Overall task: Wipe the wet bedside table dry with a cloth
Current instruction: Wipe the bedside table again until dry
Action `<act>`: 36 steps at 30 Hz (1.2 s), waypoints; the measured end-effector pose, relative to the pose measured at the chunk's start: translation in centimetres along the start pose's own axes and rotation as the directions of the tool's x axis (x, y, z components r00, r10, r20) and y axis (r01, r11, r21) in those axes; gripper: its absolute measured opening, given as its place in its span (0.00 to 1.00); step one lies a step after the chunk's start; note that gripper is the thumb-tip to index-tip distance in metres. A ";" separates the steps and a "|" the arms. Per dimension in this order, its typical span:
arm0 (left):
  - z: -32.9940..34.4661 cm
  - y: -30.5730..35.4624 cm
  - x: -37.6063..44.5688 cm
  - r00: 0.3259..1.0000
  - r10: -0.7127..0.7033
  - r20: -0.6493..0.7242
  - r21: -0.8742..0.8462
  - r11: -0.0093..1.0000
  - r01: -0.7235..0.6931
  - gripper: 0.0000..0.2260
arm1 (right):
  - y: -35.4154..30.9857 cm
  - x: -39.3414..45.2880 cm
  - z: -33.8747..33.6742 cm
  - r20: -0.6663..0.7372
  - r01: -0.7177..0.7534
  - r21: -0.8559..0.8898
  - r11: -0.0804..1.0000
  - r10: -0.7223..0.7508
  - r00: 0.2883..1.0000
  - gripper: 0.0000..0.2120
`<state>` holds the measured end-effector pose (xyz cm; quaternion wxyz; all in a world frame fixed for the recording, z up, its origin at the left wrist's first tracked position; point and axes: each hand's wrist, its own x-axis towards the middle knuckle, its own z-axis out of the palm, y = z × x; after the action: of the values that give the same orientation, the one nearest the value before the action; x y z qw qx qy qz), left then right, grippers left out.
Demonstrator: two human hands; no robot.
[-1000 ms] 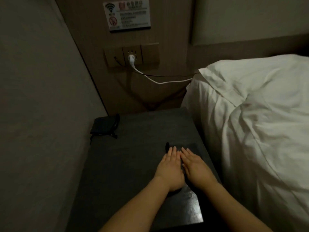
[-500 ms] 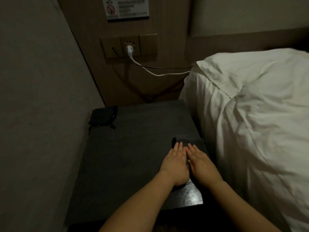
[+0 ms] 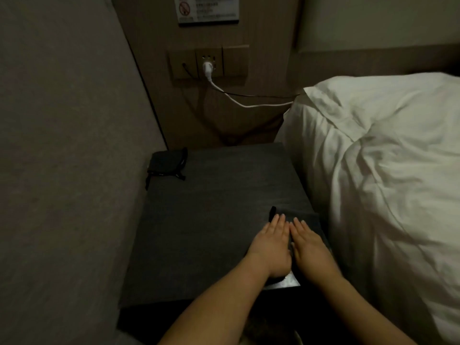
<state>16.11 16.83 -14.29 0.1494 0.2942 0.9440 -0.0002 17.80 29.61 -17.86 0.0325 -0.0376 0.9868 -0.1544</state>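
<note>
Now both hands, left hand (image 3: 270,247) and right hand (image 3: 308,247), are lying flat side by side, fingers (image 3: 278,221) straight and pressed together, pressing a dark folded cloth (image 3: 307,217) onto the dark matte tabletop (image 3: 211,220) near its bedside front corner; a black pouch (image 3: 166,161) is sitting at the far left corner

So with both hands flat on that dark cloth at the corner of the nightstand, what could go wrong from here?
The cloth under the left hand and right hand lies at the bedside table's bed-side edge, so a stroke that way might dampen the white bedding. A long push toward the far-left corner could knock the black pouch.
</note>
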 end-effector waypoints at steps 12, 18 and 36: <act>1.1 -2.1 -5.1 0.999 -0.012 0.039 -0.030 0.999 0.013 0.29 | -5.3 -3.2 0.9 0.032 0.005 0.006 1.000 -0.005 0.999 0.26; 1.9 -4.3 -8.6 0.997 -0.066 0.049 -0.069 0.995 0.069 0.30 | -8.9 -3.7 1.4 0.105 0.048 -0.012 0.999 -0.047 0.993 0.26; 4.4 -13.8 -18.5 0.934 -0.356 0.022 -0.085 0.930 0.357 0.30 | -21.7 -1.1 5.8 0.195 0.339 0.098 0.936 -0.352 0.915 0.26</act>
<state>24.15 -5.31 -14.45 0.1627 0.1114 0.9803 0.0133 20.72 7.37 -16.70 0.1097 -0.2262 0.9503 -0.1836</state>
